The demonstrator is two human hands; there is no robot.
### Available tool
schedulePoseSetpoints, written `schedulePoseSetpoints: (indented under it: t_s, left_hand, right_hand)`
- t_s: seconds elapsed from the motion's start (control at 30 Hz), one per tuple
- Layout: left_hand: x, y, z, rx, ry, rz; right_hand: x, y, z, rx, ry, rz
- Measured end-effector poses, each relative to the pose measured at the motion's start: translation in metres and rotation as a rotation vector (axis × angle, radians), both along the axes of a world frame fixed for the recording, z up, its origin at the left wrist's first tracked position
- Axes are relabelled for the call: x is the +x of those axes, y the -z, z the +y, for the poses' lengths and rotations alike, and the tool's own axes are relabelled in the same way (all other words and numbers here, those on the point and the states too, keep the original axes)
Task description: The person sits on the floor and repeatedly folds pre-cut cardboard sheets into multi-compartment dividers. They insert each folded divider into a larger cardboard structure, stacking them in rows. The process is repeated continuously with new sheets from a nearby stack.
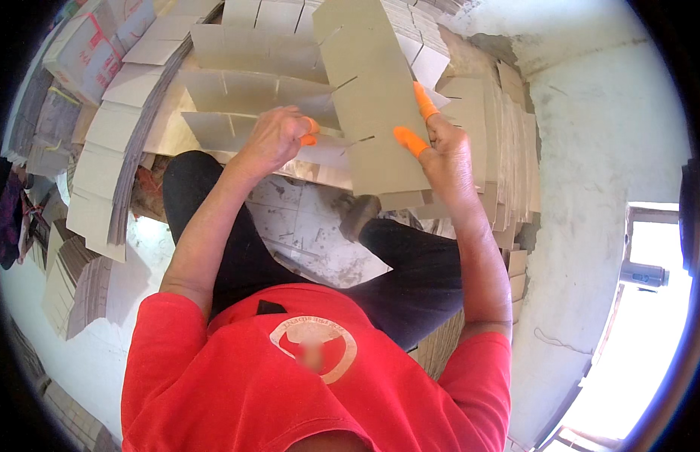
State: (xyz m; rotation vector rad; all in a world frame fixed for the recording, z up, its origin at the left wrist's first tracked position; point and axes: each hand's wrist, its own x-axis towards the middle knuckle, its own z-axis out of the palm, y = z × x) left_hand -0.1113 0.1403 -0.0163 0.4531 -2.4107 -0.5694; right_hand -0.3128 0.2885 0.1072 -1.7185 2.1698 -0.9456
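stacks of flat cardboard (101,162) are fanning out on the far left, too many to count, with one printed box (86,49) lying above them. next to them three slotted strips (244,94) are standing in parallel rows, long axes running left to right across the person's front.

the left hand (271,139) is resting on the nearest strip, fingers curled narrow and pinching its top edge; one orange finger cot (311,132) is showing there. i cannot tell whether more cots are hidden under the curl.

just right of it, the right hand (444,147) is holding one big divider (376,105) by its right edge, fingers closed on it, with two orange cots (417,117) in view. this divider's long axis is running away from the person, tilted a bit to the left, so it is crossing the three strips nearly square. its slots are opening toward the left edge, facing the strips, and it is lying above them and touching or nearly touching the closest one. the right hand is the nearer one to it; the left is steadying the strips beside it.

further right, more cardboard (508,135) is leaning against the wall (591,135).
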Motion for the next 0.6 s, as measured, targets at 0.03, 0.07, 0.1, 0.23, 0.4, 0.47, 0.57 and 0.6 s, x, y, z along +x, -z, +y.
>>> schedulePoseSetpoints:
  t_s: [0.03, 0.07, 0.1, 0.23, 0.4, 0.47, 0.57, 0.6]
  left_hand:
    - [-0.001, 0.001, 0.000, 0.004, -0.009, 0.009]
    - [-0.001, 0.003, 0.000, 0.007, -0.017, 0.019]
    - [-0.001, 0.004, -0.002, 0.004, -0.022, -0.003]
    - [0.001, 0.004, -0.003, 0.040, 0.002, -0.013]
    - [-0.002, 0.000, -0.002, 0.035, -0.001, -0.028]
    - [-0.002, 0.006, -0.004, 0.010, -0.034, -0.066]
    - [-0.005, 0.005, -0.005, 0.055, -0.051, -0.056]
    - [-0.006, 0.007, -0.007, 0.055, -0.049, -0.055]
  right_hand:
    - [0.001, 0.000, -0.001, 0.007, 0.006, 0.011]
    - [0.003, 0.000, 0.001, 0.027, 0.025, 0.028]
    - [0.004, -0.001, 0.000, 0.058, 0.038, 0.037]
    - [0.009, 0.006, 0.001, 0.136, 0.037, 0.021]
    - [0.012, 0.026, -0.007, -0.046, -0.137, -0.124]
    - [0.016, 0.018, -0.011, 0.018, -0.151, -0.047]
    - [0.012, 0.014, -0.017, 0.100, -0.174, -0.001]
    - [0.009, 0.014, -0.020, 0.110, -0.190, -0.014]
